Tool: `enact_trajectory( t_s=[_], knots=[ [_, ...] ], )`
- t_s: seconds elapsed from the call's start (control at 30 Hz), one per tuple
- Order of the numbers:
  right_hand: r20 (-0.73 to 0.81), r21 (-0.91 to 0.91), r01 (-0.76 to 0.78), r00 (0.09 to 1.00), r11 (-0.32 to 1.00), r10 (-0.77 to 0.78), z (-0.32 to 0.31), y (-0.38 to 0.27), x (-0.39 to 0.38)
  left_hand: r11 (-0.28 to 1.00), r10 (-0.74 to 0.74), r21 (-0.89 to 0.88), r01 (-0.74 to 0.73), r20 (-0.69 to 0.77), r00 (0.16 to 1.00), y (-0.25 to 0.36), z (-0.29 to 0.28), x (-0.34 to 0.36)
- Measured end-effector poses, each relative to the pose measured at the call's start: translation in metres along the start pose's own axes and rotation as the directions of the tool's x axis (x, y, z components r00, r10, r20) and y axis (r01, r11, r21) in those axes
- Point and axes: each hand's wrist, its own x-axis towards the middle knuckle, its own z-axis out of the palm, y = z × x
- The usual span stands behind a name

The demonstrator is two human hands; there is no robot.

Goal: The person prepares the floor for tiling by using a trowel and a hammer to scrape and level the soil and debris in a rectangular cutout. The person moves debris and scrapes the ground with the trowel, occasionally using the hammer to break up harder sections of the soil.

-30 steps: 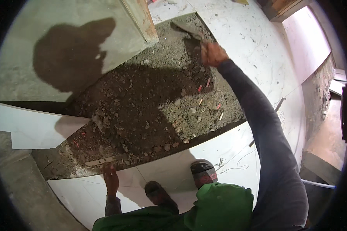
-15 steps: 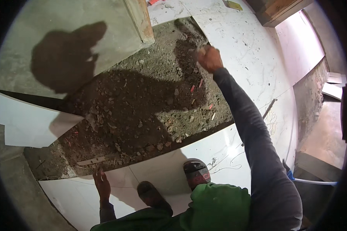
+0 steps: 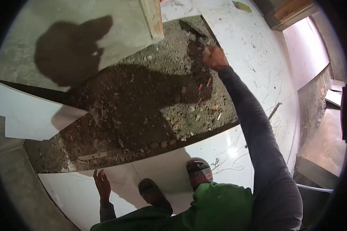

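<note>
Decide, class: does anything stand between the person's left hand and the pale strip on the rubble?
Nothing visible blocks the way. The left hand is above or on the white tiles, near their edge; the pale strip lies just beyond, on the rubble, with only that edge and some loose rubble between.

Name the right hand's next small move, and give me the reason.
I'd probably draw the right hand back a little across the rubble: it is curled near the far end, and the nearer surface looks lumpy, with stones and red scraps lying on top.
</note>
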Motion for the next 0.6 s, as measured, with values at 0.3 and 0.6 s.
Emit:
enact_trajectory(
  t_s=[0.3, 0.6],
  knots=[
    [-0.067, 0.174, 0.447, 0.894, 0.877, -0.442, 0.023, -0.012, -0.083, 1.000, -0.012, -0.027, 0.012, -0.008, 1.000, 0.035, 0.005, 0.012],
    [0.112, 0.201, 0.160, 0.976, 0.966, -0.185, 0.015, -0.058, -0.112, 0.985, 0.125, 0.126, -0.120, -0.035, 0.992, 0.029, 0.010, 0.021]
  ],
)
